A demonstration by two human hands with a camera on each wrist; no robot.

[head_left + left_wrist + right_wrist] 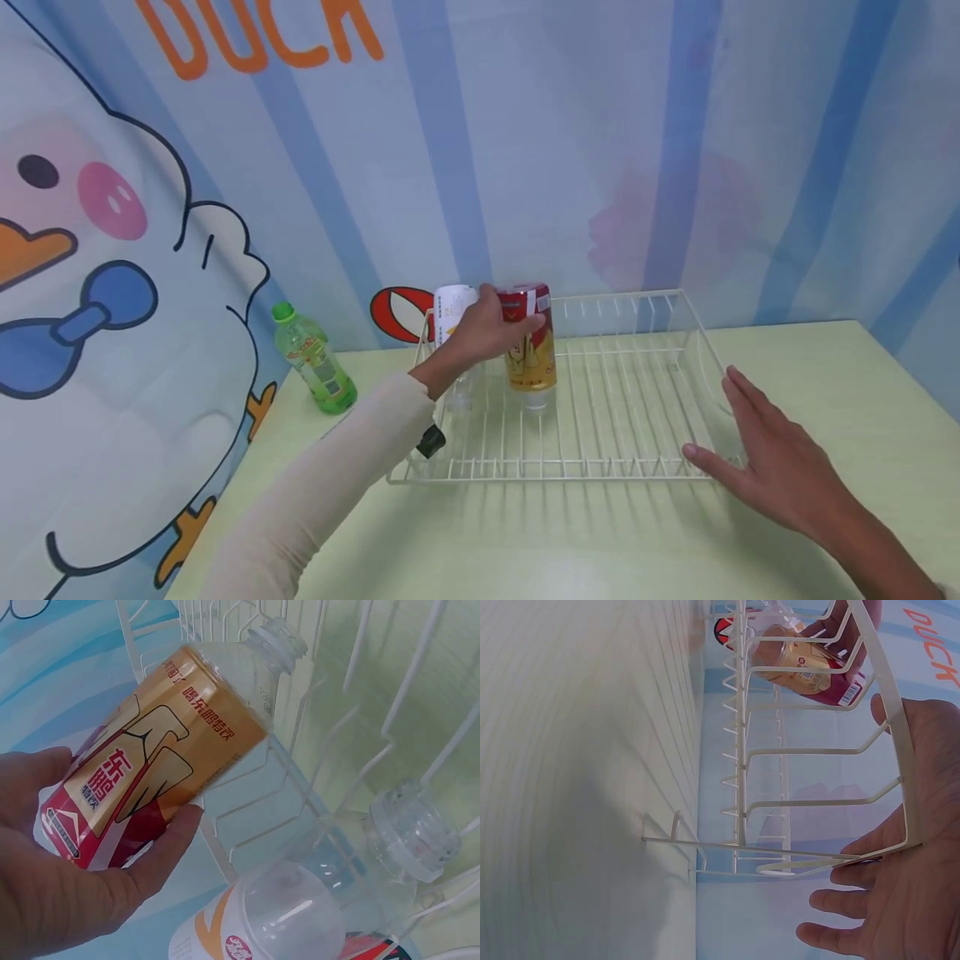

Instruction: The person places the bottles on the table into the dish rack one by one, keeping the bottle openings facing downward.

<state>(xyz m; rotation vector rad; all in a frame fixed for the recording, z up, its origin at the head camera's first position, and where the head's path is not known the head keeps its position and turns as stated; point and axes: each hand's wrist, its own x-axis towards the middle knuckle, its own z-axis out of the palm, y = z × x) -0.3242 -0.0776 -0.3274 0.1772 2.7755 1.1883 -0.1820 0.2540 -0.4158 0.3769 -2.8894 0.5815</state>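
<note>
My left hand (483, 327) grips a bottle with a red and gold label (531, 362) near its base. This bottle is upside down, its clear, uncapped neck lowest, inside a white wire rack (562, 480). Close on its left, also neck-down in the rack, is a clear bottle with a white label (450, 307), partly hidden by that hand. In the left wrist view, its open neck shows near the wires. My right hand (780, 458) is at the rack's right end, fingers straight and thumb apart; whether it touches the rim I cannot tell.
A green bottle with a green cap (315, 358) stands on the pale table (525, 542), left of the rack. Behind the table hangs a blue striped cloth (555, 167) with a cartoon duck. A small black object (431, 442) shows under my left wrist.
</note>
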